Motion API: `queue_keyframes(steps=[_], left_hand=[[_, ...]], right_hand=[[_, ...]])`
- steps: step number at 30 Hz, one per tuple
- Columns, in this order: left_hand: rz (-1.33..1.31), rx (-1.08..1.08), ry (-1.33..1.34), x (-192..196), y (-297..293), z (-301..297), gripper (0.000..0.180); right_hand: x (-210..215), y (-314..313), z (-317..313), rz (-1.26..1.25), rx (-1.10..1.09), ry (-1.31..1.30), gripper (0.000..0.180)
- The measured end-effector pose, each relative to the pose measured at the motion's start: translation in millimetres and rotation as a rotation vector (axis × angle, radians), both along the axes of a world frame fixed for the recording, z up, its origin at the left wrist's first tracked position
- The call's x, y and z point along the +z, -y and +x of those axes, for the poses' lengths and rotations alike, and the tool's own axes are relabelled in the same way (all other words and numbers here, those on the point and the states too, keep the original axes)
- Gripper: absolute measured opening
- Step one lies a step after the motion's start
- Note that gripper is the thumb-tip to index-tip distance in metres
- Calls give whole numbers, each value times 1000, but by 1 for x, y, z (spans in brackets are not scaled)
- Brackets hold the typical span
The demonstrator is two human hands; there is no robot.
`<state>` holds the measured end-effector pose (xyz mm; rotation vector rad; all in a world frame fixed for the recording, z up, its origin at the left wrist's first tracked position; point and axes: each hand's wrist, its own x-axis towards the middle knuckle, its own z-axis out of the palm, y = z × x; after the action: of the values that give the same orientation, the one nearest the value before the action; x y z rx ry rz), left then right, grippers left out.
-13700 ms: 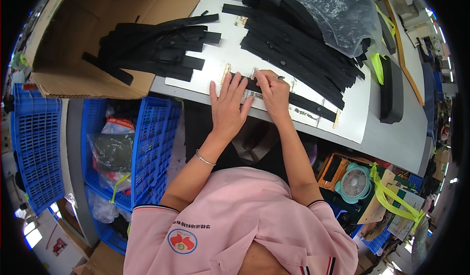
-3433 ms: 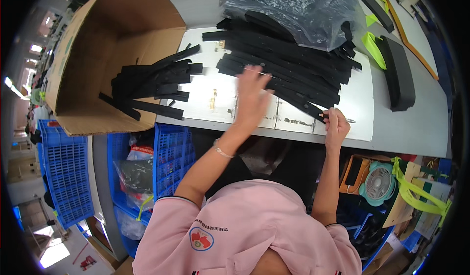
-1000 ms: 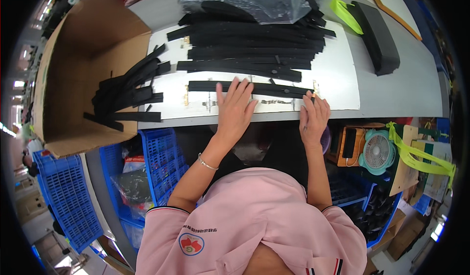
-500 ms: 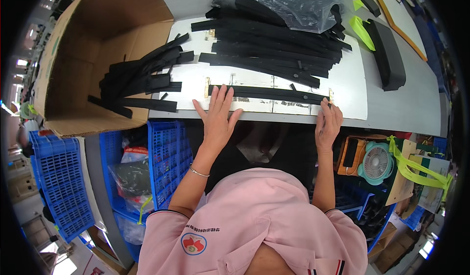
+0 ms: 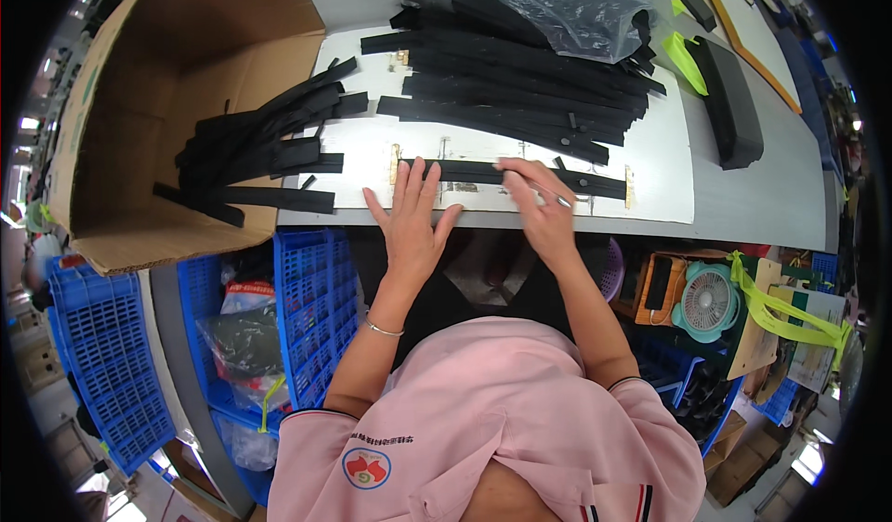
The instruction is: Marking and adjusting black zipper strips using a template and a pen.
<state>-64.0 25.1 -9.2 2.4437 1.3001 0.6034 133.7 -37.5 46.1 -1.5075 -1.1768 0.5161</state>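
A long black fabric strip (image 5: 604,187), zipper-like with a small tab standing up, lies across the white marked board (image 5: 664,202). My left hand (image 5: 413,211) rests flat on its left end, fingers spread. Over the middle of the strip my right hand (image 5: 542,208) is closed around a slim pen-like tool (image 5: 562,202), whose silvery end sticks out beside the fingers. Its tip is hidden by the hand, which is slightly blurred. Farther back on the board lies a pile of similar black strips (image 5: 520,81).
An open cardboard box (image 5: 121,234) at the left has more black strips (image 5: 251,150) hanging over its edge. Clear plastic sheeting (image 5: 557,6) covers the back. A dark block (image 5: 729,104) stands at right; blue crates (image 5: 321,318) and a small fan (image 5: 711,302) sit below the table edge.
My right hand has moved left from the strip's right end to its middle, and the pen-like tool now shows in it. The left hand stays on the left end.
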Motion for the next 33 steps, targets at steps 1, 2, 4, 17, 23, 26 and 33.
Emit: queue_keyframes(steps=[1,2,4,17,23,26,33], left_hand=[[-2,-3,7,-1,0,1,67],[-1,-7,12,0,0,3,67],[5,-4,11,1,1,4,68],[77,12,74,-3,0,3,75],[91,16,60,-5,1,1,74],[93,16,58,-4,1,2,73],[82,-2,41,-3,0,4,71]], right_hand=[[2,-13,-12,-20,45,-182,15],[-5,-25,-19,-20,48,-181,15],[-30,-45,-28,-29,38,-248,17],[-46,-62,-36,-51,39,70,18],[-48,-61,-38,-10,-6,111,18],[-48,-57,-34,-35,64,103,19],[-50,-58,-32,19,138,136,21]])
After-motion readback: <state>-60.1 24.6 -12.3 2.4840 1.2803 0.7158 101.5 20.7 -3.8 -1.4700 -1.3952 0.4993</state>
